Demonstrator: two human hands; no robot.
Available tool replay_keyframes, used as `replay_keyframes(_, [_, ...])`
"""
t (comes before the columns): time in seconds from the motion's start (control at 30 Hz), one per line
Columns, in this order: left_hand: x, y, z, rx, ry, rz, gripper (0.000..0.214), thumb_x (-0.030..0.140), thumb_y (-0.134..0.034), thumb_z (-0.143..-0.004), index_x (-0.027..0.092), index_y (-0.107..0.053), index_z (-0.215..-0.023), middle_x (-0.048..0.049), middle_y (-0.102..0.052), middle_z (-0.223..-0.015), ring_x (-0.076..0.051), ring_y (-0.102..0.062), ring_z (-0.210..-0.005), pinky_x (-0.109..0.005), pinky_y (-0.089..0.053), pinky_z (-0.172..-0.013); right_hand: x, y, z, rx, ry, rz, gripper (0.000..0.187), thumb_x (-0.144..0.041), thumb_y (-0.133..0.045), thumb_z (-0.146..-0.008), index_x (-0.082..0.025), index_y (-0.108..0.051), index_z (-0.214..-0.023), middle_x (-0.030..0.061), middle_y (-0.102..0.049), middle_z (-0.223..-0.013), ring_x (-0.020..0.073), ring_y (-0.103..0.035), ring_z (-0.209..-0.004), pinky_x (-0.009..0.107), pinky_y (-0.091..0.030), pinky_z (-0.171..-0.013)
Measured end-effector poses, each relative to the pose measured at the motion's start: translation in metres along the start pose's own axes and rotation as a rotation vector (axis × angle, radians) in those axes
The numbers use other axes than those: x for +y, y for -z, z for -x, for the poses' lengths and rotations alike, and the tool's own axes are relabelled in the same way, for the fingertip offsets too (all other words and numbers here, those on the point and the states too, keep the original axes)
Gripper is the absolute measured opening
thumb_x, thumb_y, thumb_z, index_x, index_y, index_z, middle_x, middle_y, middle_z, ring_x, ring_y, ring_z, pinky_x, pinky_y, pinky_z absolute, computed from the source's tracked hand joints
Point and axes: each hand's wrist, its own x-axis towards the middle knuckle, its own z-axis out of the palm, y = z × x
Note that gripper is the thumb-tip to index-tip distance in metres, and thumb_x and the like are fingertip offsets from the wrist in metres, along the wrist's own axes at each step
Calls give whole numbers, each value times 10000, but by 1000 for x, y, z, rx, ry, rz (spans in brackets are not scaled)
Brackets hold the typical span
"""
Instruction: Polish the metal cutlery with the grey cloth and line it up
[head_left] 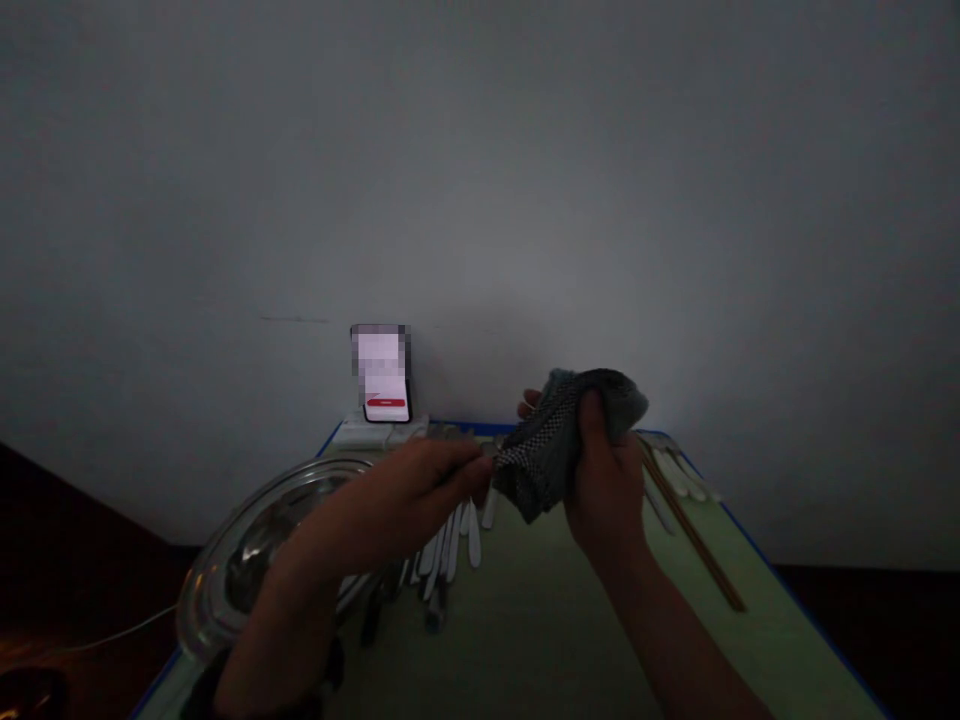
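Note:
A grey cloth with a checkered pattern [544, 450] is bunched above the far part of the table. My right hand [609, 470] is closed around it, thumb pressed on top. My left hand [427, 490] is pinched closed at the cloth's left end; what lies between its fingertips is hidden. Below and beside my left hand, several pieces of cutlery with pale handles [450, 550] lie on the table in a loose row. Under my left forearm stands a shiny round metal basin [206, 580], partly covered by the arm.
A phone with a lit screen [386, 375] leans upright against the wall at the table's back edge. To the right lie wooden chopsticks [697, 540] and several pale-handled utensils [679, 475]. The greenish tabletop [525, 620] has a blue edge. The room is dim.

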Motion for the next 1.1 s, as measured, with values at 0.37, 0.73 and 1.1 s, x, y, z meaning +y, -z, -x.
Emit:
replay_keyframes(0.37, [-1, -3, -2, 94, 65, -154, 347, 361, -333, -903, 172, -587, -764, 15, -582, -625, -114, -517, -556, -224, -354, -531, -6, 10, -7, -305, -131, 134, 340, -408, -578, -779, -182, -628, -1028, 88, -691, -1007, 210, -638, -937, 380, -513, -836])
replay_keyframes(0.73, [-17, 26, 22, 183, 148, -161, 322, 431, -423, -874, 179, -619, -913, 26, -622, -684, -112, -544, -597, -206, -401, -574, -49, 51, -24, -511, 73, 809, 199, -353, -635, -734, -199, -662, -856, 21, -703, -814, 183, -643, -748, 319, -516, -663])
replay_keyframes(1.1, [-8, 29, 28, 226, 106, -88, 283, 390, -424, -870, 174, -587, -789, 47, -572, -622, -87, -511, -568, -167, -381, -531, -48, 32, -12, -328, 177, 594, 119, -309, -637, -729, -215, -688, -782, 6, -714, -760, 182, -660, -713, 311, -541, -632])
